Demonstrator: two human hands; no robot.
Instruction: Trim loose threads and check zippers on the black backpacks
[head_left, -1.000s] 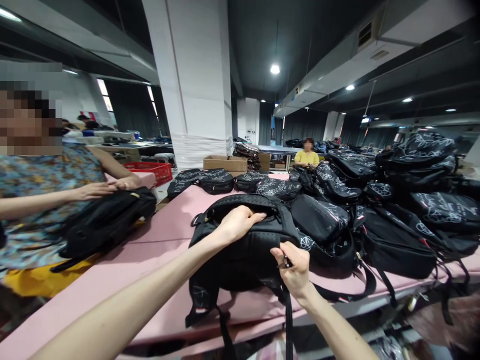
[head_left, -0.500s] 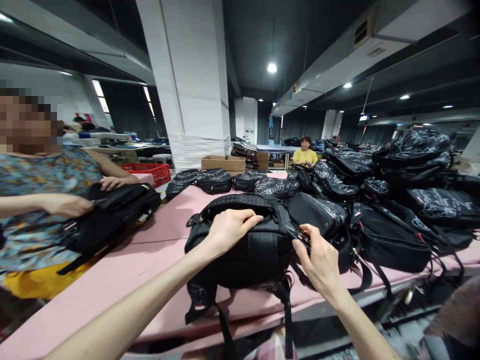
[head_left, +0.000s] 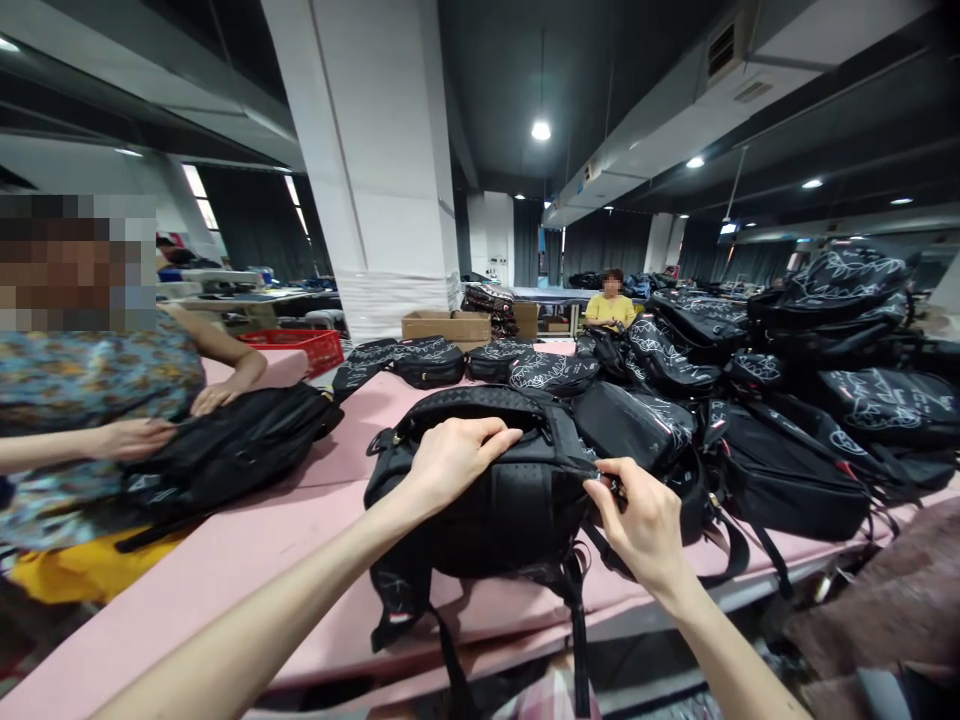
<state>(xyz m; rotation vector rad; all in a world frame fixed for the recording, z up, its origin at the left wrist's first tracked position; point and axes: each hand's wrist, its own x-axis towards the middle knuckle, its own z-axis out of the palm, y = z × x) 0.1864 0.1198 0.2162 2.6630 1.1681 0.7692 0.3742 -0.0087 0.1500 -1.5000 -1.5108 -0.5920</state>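
Note:
A black backpack (head_left: pixel 487 520) lies in front of me on the pink table, its straps hanging over the near edge. Along its top runs an opening beside a woven-textured panel. My left hand (head_left: pixel 457 458) is closed on the edge of this opening, thumb and fingers pressed on the fabric. At the bag's right end, my right hand (head_left: pixel 641 515) pinches a small shiny zipper pull (head_left: pixel 598 478), partly hidden by the fingertips.
On the pink table (head_left: pixel 277 530), black backpacks with white line prints (head_left: pixel 780 470) pile up at right. More bags (head_left: pixel 427 360) lie at the back. At left a co-worker handles another black backpack (head_left: pixel 247 450). A red crate (head_left: pixel 300 348) and a cardboard box (head_left: pixel 446 326) stand behind.
My right thumb and fingers have come together on the zipper pull, while my left hand has stayed on the opening's edge. The co-worker's backpack has shifted, and a brown sleeve shows more at lower right.

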